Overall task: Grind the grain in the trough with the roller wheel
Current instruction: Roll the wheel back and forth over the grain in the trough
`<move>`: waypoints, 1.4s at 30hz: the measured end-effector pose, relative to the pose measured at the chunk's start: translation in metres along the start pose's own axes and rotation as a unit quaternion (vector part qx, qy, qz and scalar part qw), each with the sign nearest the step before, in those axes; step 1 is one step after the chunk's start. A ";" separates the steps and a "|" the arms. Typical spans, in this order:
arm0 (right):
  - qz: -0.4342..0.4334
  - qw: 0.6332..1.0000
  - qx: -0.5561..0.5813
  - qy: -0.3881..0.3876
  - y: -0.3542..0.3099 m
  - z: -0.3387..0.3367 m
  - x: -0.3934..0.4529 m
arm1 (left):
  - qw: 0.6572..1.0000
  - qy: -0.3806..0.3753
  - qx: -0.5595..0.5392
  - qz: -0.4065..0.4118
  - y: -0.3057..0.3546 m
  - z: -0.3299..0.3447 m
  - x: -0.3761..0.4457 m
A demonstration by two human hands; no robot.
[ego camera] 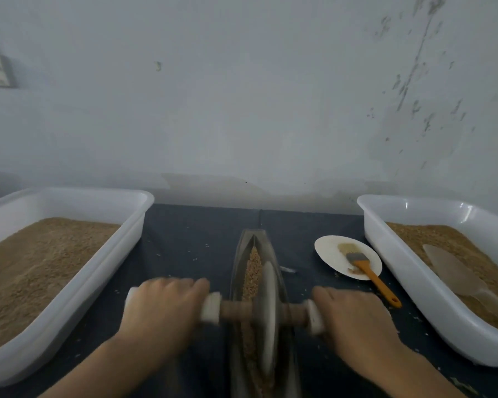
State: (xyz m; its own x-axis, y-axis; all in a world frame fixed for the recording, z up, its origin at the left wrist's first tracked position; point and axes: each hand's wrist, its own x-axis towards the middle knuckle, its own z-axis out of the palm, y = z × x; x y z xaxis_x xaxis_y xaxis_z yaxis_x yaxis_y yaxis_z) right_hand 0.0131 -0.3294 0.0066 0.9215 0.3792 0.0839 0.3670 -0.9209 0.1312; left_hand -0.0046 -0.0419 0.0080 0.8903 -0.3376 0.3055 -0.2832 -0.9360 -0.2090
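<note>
While roller wheel sits in trough, both hands' fingers clamp axle handles.

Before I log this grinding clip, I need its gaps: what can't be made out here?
Head view only:
- Near end of the trough: cut off by the bottom edge.
- Roller wheel and both hands, left hand, right hand: motion-blurred, so finger positions are unclear.
- Grain beneath the wheel: hidden.
- Left tub: cut by the frame edge.
</note>
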 end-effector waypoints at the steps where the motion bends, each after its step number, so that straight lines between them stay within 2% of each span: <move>1: 0.007 0.999 -0.009 0.036 0.003 0.007 0.014 | 0.999 -0.010 0.007 -0.039 -0.004 0.010 0.015; 5: 0.025 0.991 -0.037 0.126 0.011 0.012 0.080 | 0.994 0.043 0.039 -0.095 -0.022 0.035 0.074; 7: 0.032 0.989 -0.045 0.137 0.011 0.008 0.094 | 0.994 0.041 0.030 -0.098 -0.026 0.036 0.086; 10: 0.029 0.992 -0.017 0.122 0.007 0.007 0.070 | 0.995 0.014 0.010 -0.093 -0.020 0.027 0.067; 13: 0.000 0.997 -0.022 0.075 0.000 0.011 0.014 | 0.999 0.021 0.012 -0.036 -0.003 0.007 0.016; 16: -0.060 0.988 -0.002 0.144 -0.007 -0.003 -0.034 | 0.992 0.115 -0.033 0.037 0.009 -0.012 -0.031; 17: -0.074 0.985 -0.013 0.157 -0.009 -0.008 -0.040 | 0.991 0.121 -0.037 0.048 0.009 -0.013 -0.040; 19: -0.073 0.991 -0.017 0.111 -0.011 -0.013 -0.038 | 0.994 0.093 -0.035 0.056 0.006 -0.011 -0.045; 20: -0.061 0.996 -0.011 0.063 -0.012 -0.014 -0.031 | 0.996 0.068 -0.031 0.052 0.005 -0.008 -0.040; 22: -0.032 0.999 -0.035 0.017 -0.008 -0.007 -0.007 | 0.999 0.022 -0.022 0.021 0.002 -0.001 -0.018; 24: -0.007 0.998 -0.032 0.053 -0.002 0.002 0.025 | 0.999 0.020 0.020 -0.033 -0.004 0.013 0.017; 26: 0.009 0.994 -0.046 0.096 0.004 0.007 0.059 | 0.996 0.012 0.013 -0.087 -0.015 0.026 0.053; 29: 0.023 0.989 -0.054 0.134 0.005 0.005 0.087 | 0.993 0.028 0.022 -0.113 -0.025 0.035 0.085; 32: 0.017 0.991 -0.049 0.121 0.002 0.000 0.071 | 0.995 0.007 0.008 -0.099 -0.020 0.031 0.069; 35: -0.009 0.998 -0.020 0.065 -0.002 0.002 0.021 | 0.998 -0.014 -0.013 -0.066 -0.008 0.017 0.015; 39: -0.054 0.996 0.000 0.070 -0.012 -0.017 -0.031 | 0.991 0.105 -0.058 0.055 0.004 -0.008 -0.037; 42: -0.042 0.999 -0.016 -0.031 -0.011 -0.014 -0.021 | 0.999 0.015 -0.036 0.035 0.003 -0.007 -0.026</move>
State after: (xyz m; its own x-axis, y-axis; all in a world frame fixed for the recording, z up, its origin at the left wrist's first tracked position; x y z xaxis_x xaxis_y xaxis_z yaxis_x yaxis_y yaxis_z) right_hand -0.0115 -0.3262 0.0169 0.8939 0.4481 0.0105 0.4403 -0.8823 0.1665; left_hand -0.0309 -0.0368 0.0058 0.8563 -0.4049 0.3206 -0.3706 -0.9141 -0.1646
